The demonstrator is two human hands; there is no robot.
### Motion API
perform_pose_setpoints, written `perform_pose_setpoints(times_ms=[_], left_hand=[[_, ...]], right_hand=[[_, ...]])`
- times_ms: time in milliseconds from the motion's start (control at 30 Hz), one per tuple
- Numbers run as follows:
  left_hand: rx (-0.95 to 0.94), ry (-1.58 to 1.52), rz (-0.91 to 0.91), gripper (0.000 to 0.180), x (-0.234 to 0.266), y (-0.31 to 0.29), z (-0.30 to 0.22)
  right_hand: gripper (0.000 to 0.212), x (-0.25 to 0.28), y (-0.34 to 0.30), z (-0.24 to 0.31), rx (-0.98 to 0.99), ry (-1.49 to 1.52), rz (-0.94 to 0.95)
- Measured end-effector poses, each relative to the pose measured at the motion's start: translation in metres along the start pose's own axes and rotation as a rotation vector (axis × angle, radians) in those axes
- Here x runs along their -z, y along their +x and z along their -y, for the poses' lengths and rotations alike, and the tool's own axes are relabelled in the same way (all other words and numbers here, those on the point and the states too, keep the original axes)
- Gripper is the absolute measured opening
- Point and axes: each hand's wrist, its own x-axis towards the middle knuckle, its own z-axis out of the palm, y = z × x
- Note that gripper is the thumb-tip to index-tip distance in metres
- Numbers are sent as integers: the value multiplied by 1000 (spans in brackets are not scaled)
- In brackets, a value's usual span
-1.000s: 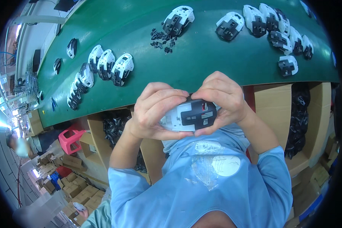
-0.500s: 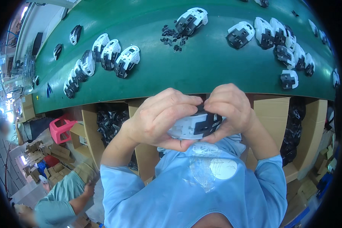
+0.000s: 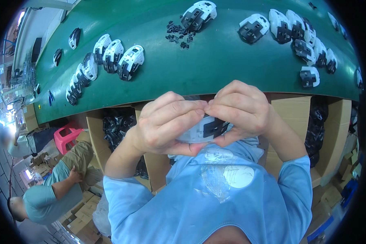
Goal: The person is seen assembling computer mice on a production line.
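Observation:
A curved plastic shell, white with a black part, is held between my two hands in front of my chest, off the table's near edge. My left hand wraps its left side, thumb below and fingers bent over the top. My right hand grips the right side, thumb underneath. The fingertips of both hands meet over the upper edge and hide much of the shell. Whether a small part sits between those fingertips, I cannot tell.
On the green table lie small black clips beside another shell. Rows of similar shells stand left and right. Below the edge are cardboard boxes with black parts. A pink stool and a person are at left.
My hands have moved slightly left, and the fingertips have come together over the shell's top. The table view has shifted a little. The person at left has changed position.

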Motion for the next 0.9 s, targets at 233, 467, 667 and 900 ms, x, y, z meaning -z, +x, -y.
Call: perform_pose_setpoints(times_ms=[233,467,667,900], left_hand=[[149,40,-148,64,-12,-25,30],[816,848,-624,19,27,-215,25],[1344,927,-230,40,30,-374,40],[1269,789,-403,20,35,-394,51]], right_hand=[[56,1,4,-21,-110,-163,72],[53,9,-43,-55,-660,-480,23],[53,0,-37,-65,-810,-408,60],[64,6,-23,-58,-900,-451,206]])
